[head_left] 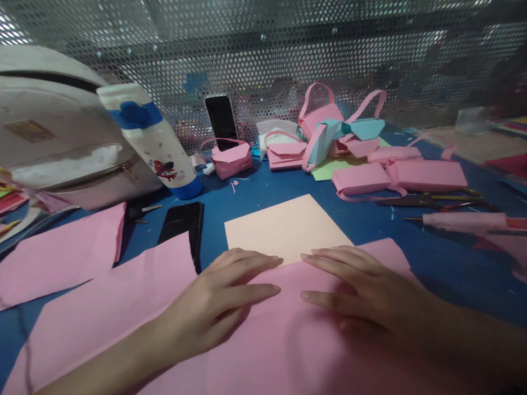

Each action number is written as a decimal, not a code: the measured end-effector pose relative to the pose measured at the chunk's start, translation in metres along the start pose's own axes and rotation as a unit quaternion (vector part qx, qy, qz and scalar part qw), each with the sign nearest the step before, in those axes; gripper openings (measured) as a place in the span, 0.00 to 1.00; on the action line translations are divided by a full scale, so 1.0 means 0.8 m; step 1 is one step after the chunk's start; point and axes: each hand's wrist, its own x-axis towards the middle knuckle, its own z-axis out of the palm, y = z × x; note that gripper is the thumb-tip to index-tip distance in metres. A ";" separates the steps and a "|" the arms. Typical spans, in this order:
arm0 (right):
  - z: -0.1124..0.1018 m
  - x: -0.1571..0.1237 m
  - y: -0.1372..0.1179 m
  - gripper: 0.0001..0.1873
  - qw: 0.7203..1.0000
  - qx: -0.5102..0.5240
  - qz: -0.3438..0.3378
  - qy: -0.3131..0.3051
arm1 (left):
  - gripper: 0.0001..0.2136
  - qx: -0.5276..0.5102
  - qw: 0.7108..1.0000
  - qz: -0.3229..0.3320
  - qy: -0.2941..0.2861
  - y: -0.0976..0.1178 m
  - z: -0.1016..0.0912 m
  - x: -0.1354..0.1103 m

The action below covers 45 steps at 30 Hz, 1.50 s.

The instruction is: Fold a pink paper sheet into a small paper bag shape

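Observation:
My left hand (222, 299) lies flat with its fingers stretched out on a large pink paper sheet (267, 345) spread on the blue table. My right hand (362, 288) rests flat beside it on the same sheet, fingers extended toward the left. The fingertips of both hands reach the sheet's far edge, where a cream square of paper (286, 227) lies partly under the pink sheet. Neither hand grips anything.
A black phone (183, 225) lies left of the cream paper, another pink sheet (61, 255) further left. A white bottle (154, 145) leans on a grey bag (57, 137). Folded pink paper bags (329, 142), scissors (428, 202), a glue tube (465, 221) and a propped phone (222, 122) stand behind.

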 end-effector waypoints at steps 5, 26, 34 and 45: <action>0.000 0.001 0.001 0.23 1.000 0.005 -0.004 -0.009 | 0.22 0.020 0.999 0.020 -0.015 0.001 0.000 0.000; 0.001 -0.002 0.001 0.25 1.000 0.003 -0.002 -0.018 | 0.23 0.017 0.999 0.025 -0.033 0.001 0.001 -0.002; 0.001 0.001 0.000 0.25 1.000 -0.010 -0.008 -0.019 | 0.23 0.026 0.999 0.034 -0.030 0.001 0.001 -0.001; -0.001 0.003 -0.001 0.24 1.000 -0.004 -0.010 -0.019 | 0.20 0.048 0.997 0.046 -0.023 0.000 0.000 0.000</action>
